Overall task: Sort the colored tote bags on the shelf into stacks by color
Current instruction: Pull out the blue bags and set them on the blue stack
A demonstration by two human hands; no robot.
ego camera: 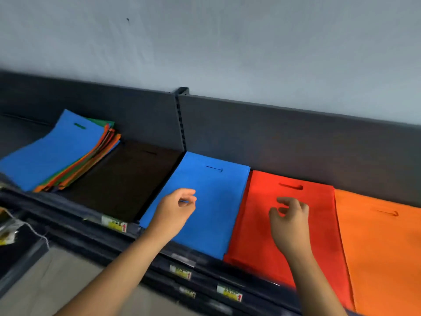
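On a shelf (296, 137), both hands hover with loosely curled, empty fingers, left hand (175, 208) over the blue stack (211, 201), right hand (289, 226) over the red stack (268, 236); the mixed pile (57, 151) at ten o'clock looks fanned and could slide if tugged.

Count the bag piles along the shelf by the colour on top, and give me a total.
Blue top: 2, the mixed pile at far left and the blue pile
Black pile: 1
Red pile: 1
Orange pile: 1
Total: 5
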